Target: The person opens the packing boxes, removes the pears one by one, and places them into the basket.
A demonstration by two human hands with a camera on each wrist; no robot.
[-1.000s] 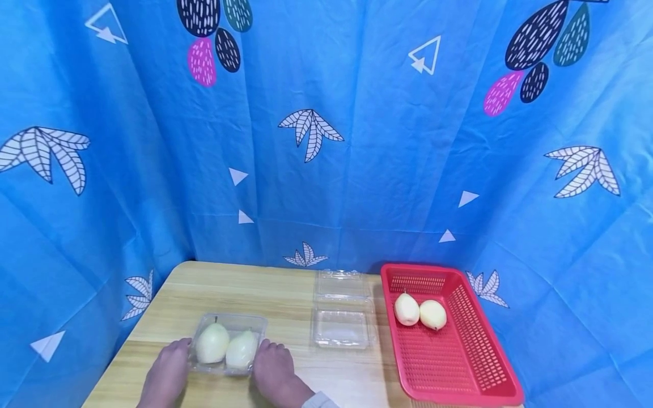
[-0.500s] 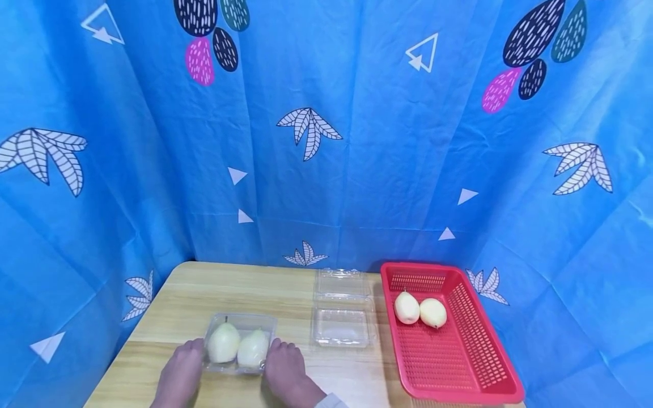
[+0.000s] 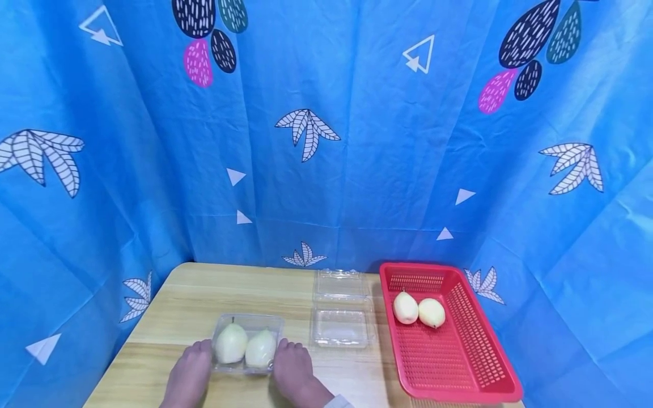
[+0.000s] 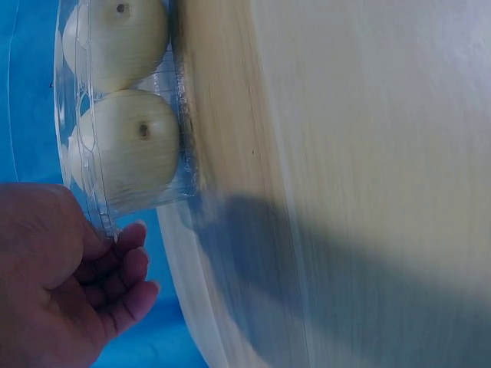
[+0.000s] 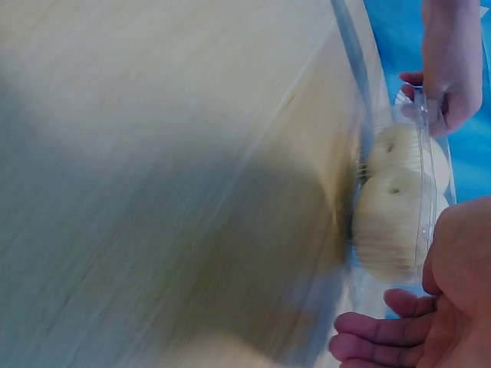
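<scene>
A clear plastic clamshell box (image 3: pixel 248 321) with two pale pears inside, the left pear (image 3: pixel 231 343) and the right pear (image 3: pixel 261 349), is between my hands at the front left of the table. My left hand (image 3: pixel 189 371) pinches the box's rim at its left end, thumb and fingertips meeting there in the left wrist view. At the opposite end my right hand (image 3: pixel 296 368) holds the rim, its thumb against the plastic and its other fingers loosely bent below in the right wrist view. Clear plastic shows above and below the rim around the pears (image 4: pixel 126 146).
Another clear clamshell box (image 3: pixel 340 327) lies unfolded at the back middle of the wooden table (image 3: pixel 224 283). To its right stands a red perforated basket (image 3: pixel 433 362) holding two pears (image 3: pixel 406 308). Blue patterned cloth (image 3: pixel 306 187) encloses the table behind and at the sides.
Both hands and the box with the two pears have moved to the right across the table. The basket and the unfolded box have stayed put.
</scene>
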